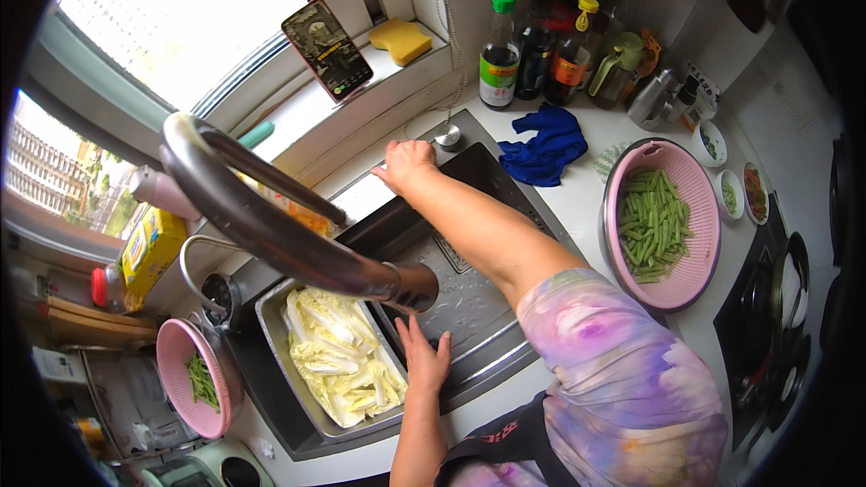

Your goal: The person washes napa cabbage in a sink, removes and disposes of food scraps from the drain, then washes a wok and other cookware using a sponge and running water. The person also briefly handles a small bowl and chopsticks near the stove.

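My left hand [425, 360] is beside the right edge of a steel tray [325, 431], fingers apart, with nothing seen in it. Pale napa cabbage leaves [342, 355] fill the tray, which sits over the left part of the dark sink [473, 338]. Reaching across the sink, my right hand [410, 166] is at its back rim with bent fingers, just left of a round metal knob [448, 136]. Whether those fingers grip anything is hidden. A large curved faucet [291, 230] arches over the sink in front of the camera. Wet drops dot the basin floor.
A pink colander [703, 243] with cut green beans [653, 223] stands right; another pink colander [172, 385] is left. A blue cloth [547, 145] lies near several sauce bottles [499, 57]. A phone [327, 51] and yellow sponge [400, 42] sit on the windowsill. The stove [751, 345] is far right.
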A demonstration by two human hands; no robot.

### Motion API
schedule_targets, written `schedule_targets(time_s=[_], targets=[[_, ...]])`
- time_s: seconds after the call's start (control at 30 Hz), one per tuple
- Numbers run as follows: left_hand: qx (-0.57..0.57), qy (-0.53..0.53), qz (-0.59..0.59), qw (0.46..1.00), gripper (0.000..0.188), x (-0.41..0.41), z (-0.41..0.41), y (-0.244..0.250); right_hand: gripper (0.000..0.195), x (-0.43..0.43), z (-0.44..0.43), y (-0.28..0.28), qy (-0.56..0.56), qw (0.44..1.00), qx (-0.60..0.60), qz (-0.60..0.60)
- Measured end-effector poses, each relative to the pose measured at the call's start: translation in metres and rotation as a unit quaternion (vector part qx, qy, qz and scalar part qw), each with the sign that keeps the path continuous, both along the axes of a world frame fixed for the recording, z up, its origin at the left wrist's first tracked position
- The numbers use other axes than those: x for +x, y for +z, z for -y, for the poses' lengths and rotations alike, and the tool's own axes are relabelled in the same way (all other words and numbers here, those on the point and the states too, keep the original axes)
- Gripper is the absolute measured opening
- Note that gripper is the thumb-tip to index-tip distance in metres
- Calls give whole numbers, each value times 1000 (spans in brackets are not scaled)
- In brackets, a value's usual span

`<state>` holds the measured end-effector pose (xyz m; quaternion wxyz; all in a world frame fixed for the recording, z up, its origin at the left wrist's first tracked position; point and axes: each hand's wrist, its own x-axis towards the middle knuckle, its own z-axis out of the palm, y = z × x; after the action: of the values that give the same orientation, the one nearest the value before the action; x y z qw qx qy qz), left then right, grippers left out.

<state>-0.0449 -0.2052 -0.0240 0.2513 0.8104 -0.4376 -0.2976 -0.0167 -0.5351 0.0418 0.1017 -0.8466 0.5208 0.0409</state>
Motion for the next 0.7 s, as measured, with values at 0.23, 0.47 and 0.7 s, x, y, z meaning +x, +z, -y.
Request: schedule_targets(time_s=[0.23,0.47,0.7], targets=[[-24,16,21,999,69,20,-14,-2,44,-7,7,-29,111,981,-119,106],[-32,44,8,999,66,35,-22,-1,40,-30,34,-14,338,924,-159,84],[21,91,-66,993,61,44,-16,-19,50,-29,-17,-16,174,904,-309,238]])
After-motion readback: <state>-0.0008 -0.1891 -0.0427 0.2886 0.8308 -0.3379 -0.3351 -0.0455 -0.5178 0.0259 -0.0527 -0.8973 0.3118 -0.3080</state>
